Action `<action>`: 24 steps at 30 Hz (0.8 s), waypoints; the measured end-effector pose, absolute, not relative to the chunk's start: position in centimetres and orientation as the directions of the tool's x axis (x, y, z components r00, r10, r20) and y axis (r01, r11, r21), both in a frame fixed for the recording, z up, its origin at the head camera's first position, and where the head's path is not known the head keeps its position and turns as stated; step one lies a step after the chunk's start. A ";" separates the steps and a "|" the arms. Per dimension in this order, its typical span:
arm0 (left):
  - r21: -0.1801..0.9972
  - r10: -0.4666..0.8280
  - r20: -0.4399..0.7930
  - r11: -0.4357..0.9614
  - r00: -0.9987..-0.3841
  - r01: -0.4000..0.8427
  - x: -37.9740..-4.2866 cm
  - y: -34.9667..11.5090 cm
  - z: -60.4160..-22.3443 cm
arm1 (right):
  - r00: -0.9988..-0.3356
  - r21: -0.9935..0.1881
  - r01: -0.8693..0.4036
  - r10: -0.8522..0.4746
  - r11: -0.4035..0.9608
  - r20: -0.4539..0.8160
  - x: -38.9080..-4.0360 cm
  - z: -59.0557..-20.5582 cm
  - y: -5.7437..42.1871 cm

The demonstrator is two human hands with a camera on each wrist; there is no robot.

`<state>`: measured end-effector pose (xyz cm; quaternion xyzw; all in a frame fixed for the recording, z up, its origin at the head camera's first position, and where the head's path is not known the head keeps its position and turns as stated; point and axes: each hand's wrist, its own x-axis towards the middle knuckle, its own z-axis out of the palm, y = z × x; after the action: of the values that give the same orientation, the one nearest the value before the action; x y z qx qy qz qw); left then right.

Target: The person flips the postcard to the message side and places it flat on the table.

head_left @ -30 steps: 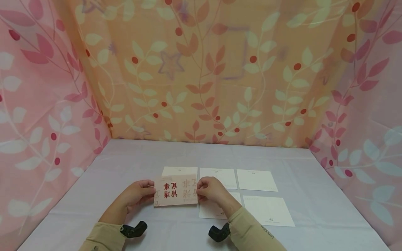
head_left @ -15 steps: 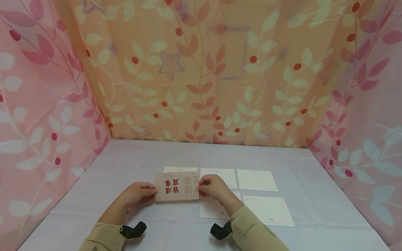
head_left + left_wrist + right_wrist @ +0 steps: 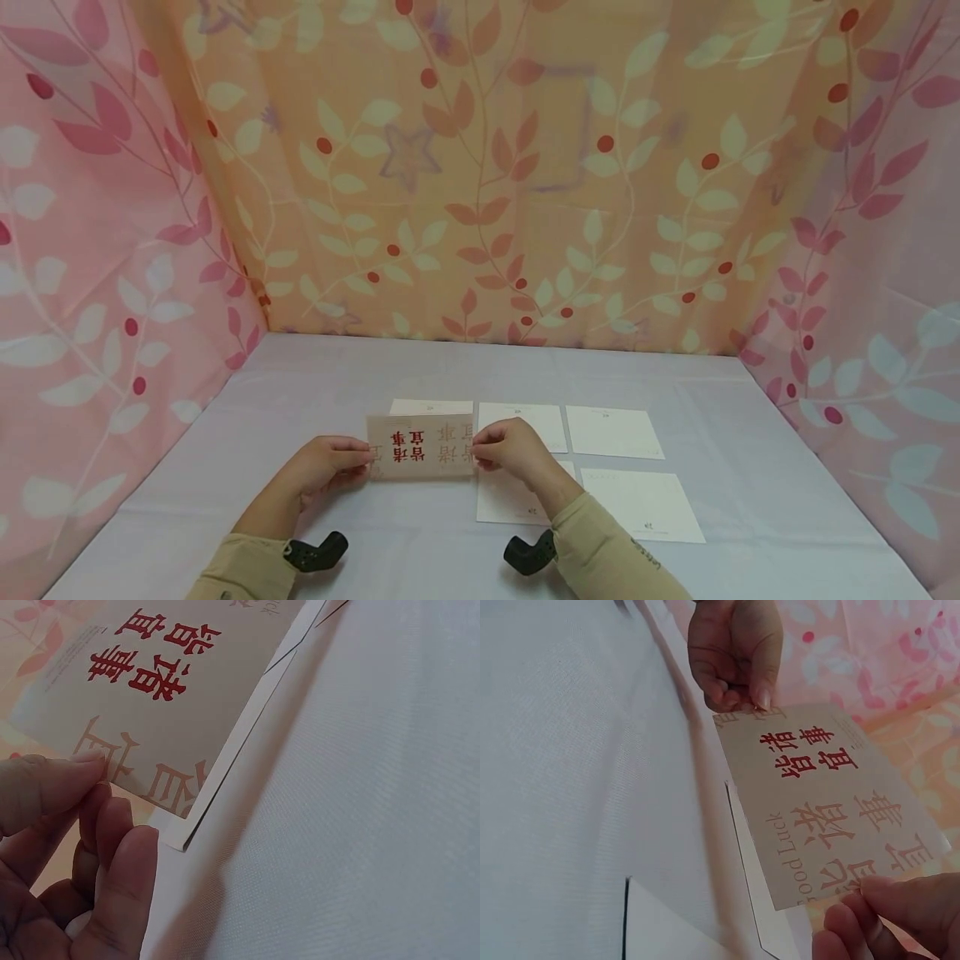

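Between my two hands is a beige postcard (image 3: pixel 429 428) with red and pale printed characters, upside down in the head view. My left hand (image 3: pixel 330 467) pinches its left edge, thumb on top of the printed face in the left wrist view. At the opposite edge, my right hand (image 3: pixel 513 454) pinches it between thumb and fingers. The words "Good Luck" run along one side of the postcard (image 3: pixel 780 802) in the right wrist view. Behind it lies a white card (image 3: pixel 431 407), mostly covered from the head camera. My right hand overlaps another white card (image 3: pixel 510 500).
Two more white cards, a middle one (image 3: pixel 536 425) and a right one (image 3: pixel 615 431), continue the back row. In the front row another card (image 3: pixel 641 504) lies at the right. Black curved pieces (image 3: pixel 318 552) sit at both cuffs. Floral curtains (image 3: pixel 480 167) enclose the white tabletop (image 3: pixel 300 375).
The postcard's near edge has risen and its outline looks shorter from the head camera. It shifted right slightly, then back left. Both hands keep their pinch on it.
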<state>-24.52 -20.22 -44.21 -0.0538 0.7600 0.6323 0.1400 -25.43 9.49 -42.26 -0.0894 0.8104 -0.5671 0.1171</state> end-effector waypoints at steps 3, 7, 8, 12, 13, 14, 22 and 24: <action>0.948 0.099 -0.276 0.192 -0.956 -0.254 -24.5 -20.3 -44.3 | -0.957 -0.946 -0.003 -0.276 0.324 -0.092 -25.5 -42.4 9.5; 0.946 0.101 -0.279 0.203 -0.955 -0.254 -24.5 -20.3 -44.2 | -0.956 -0.953 0.007 -0.277 0.304 -0.096 -25.5 -42.5 9.4; 0.945 0.104 -0.281 0.203 -0.954 -0.256 -24.5 -20.3 -44.2 | -0.956 -0.954 0.010 -0.278 0.300 -0.098 -25.5 -42.5 9.4; 0.946 0.125 -0.289 0.189 -0.949 -0.263 -24.5 -20.3 -44.2 | -0.953 -0.959 0.022 -0.284 0.284 -0.106 -25.5 -42.5 9.4; 0.947 0.127 -0.290 0.183 -0.948 -0.265 -24.5 -20.3 -44.2 | -0.952 -0.959 0.024 -0.285 0.281 -0.108 -25.5 -42.5 9.5; 0.947 0.128 -0.294 0.178 -0.947 -0.269 -24.5 -20.3 -44.2 | -0.952 -0.960 0.028 -0.286 0.280 -0.111 -25.4 -42.5 9.5; 0.949 0.149 -0.306 0.122 -0.940 -0.290 -24.6 -20.5 -44.1 | -0.949 -0.961 0.032 -0.293 0.276 -0.116 -25.4 -42.6 9.5; 0.952 0.166 -0.302 0.097 -0.939 -0.289 -24.6 -20.6 -44.1 | -0.947 -0.962 0.021 -0.302 0.273 -0.106 -25.4 -42.7 9.5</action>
<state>-24.64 -20.59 -44.10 -0.0428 0.7207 0.6708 0.1697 -25.44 9.55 -42.73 -0.0894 0.7862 -0.5963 0.1354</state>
